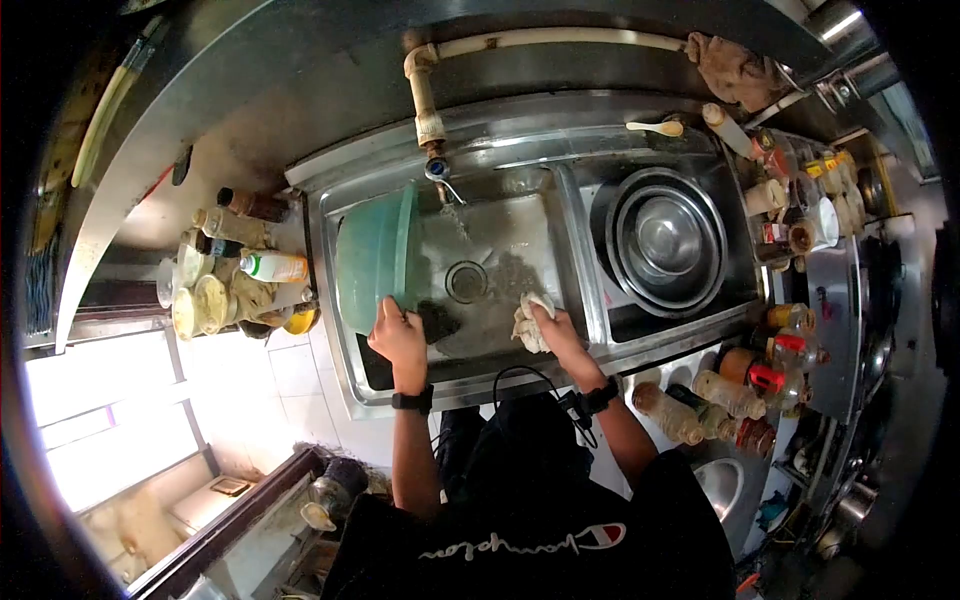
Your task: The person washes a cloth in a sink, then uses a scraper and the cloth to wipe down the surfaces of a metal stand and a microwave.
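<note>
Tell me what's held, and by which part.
Left hand grips the green basin by the near end of its rim; right hand holds a bunched whitish cloth by its right side.

A green tub (375, 258) blocks the sink's (515, 240) left; beyond the tap (437, 170), passage.

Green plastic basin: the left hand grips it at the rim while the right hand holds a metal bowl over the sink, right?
Not quite: in the head view, the right hand holds a crumpled white cloth over the sink. The left hand does grip the green plastic basin at the rim.
</note>
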`<state>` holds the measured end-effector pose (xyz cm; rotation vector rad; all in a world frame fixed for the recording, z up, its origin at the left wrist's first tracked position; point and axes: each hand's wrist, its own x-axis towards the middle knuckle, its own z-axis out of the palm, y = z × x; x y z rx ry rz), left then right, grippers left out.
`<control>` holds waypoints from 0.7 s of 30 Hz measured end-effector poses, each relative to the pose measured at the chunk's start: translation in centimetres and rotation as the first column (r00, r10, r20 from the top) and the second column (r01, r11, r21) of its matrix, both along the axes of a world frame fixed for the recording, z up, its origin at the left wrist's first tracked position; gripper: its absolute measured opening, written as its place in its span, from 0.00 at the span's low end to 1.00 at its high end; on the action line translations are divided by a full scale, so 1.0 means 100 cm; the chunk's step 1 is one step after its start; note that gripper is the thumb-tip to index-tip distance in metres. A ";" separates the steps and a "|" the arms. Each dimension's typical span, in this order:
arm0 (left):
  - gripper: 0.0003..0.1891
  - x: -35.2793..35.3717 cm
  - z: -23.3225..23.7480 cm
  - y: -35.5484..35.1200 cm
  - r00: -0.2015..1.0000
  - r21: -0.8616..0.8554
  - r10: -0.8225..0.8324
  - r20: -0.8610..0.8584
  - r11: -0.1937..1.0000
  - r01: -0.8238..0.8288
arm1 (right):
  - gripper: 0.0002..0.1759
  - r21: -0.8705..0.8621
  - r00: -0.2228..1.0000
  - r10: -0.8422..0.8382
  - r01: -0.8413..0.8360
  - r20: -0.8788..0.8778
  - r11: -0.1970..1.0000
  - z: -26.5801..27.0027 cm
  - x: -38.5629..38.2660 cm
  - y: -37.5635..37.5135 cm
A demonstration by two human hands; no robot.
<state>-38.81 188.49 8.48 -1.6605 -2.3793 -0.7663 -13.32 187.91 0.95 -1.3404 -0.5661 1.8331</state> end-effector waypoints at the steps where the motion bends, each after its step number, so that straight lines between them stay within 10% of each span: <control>1: 0.08 -0.001 -0.001 0.000 1.000 0.016 0.003 0.005 1.000 -0.003 | 0.17 -0.004 1.000 -0.014 0.014 -0.010 1.000 -0.003 0.000 -0.001; 6: 0.10 -0.018 -0.021 0.000 0.941 0.049 0.173 0.290 0.979 -0.196 | 0.16 -0.042 0.997 -0.060 0.062 0.053 0.997 -0.015 0.003 -0.006; 10: 0.17 -0.025 -0.071 -0.002 0.286 0.052 0.074 0.955 0.911 -0.410 | 0.17 -0.045 0.984 -0.051 0.060 0.173 0.997 0.000 0.003 -0.010; 14: 0.09 -0.016 -0.133 -0.012 -0.035 -0.124 0.119 0.992 0.956 -0.265 | 0.19 -0.069 0.980 -0.036 0.050 0.195 0.996 -0.004 0.005 -0.017; 21: 0.17 -0.009 -0.121 -0.016 -0.084 -0.429 0.440 0.894 0.895 0.123 | 0.19 -0.007 0.963 -0.012 0.014 0.269 1.000 -0.039 0.015 -0.026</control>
